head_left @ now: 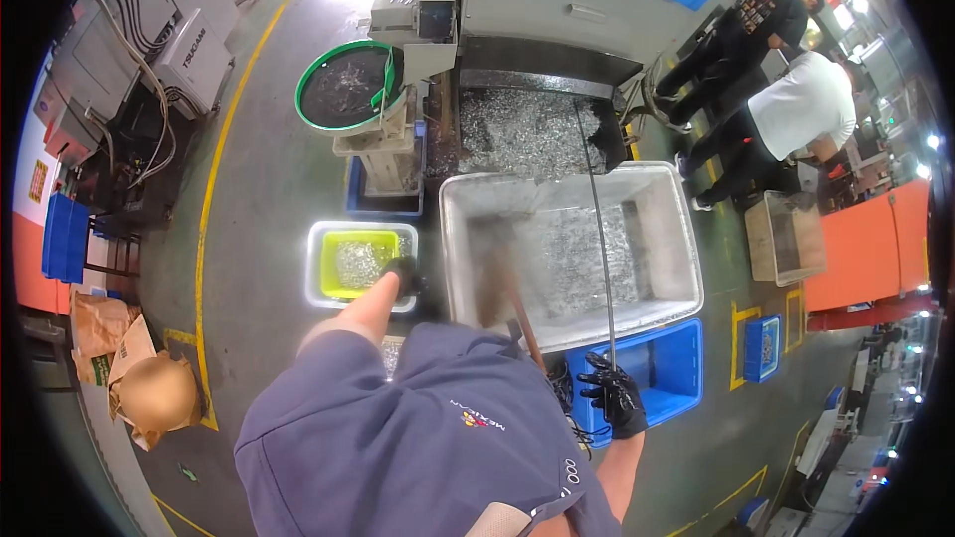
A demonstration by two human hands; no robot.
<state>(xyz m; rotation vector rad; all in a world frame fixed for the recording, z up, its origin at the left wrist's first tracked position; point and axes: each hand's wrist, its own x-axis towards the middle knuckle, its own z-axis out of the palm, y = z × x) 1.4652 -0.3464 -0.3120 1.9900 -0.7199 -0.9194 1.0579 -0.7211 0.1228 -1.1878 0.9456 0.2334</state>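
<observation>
My right hand (619,400), in a wet black glove, is closed around the near end of a long thin metal rod (600,224). The rod crosses a large grey-white tub (453,259) and its far end reaches the metal shavings (527,129) heaped in the machine's opening. My left hand (406,280), in a dark glove, is beside the right edge of a yellow-green basket (333,288) holding shiny metal bits. The basket sits in a white tub (314,273). The left fingers are too dark and hidden to make out. A brown handle (524,323) rises near my body, its upper end blurred.
A blue bin (686,358) stands under my right arm. Ahead left is a round green-rimmed tray (343,89) on a stand. Two people (801,109) work at the far right, near a beige bin (761,244). Cardboard and brown paper (99,323) lie at left.
</observation>
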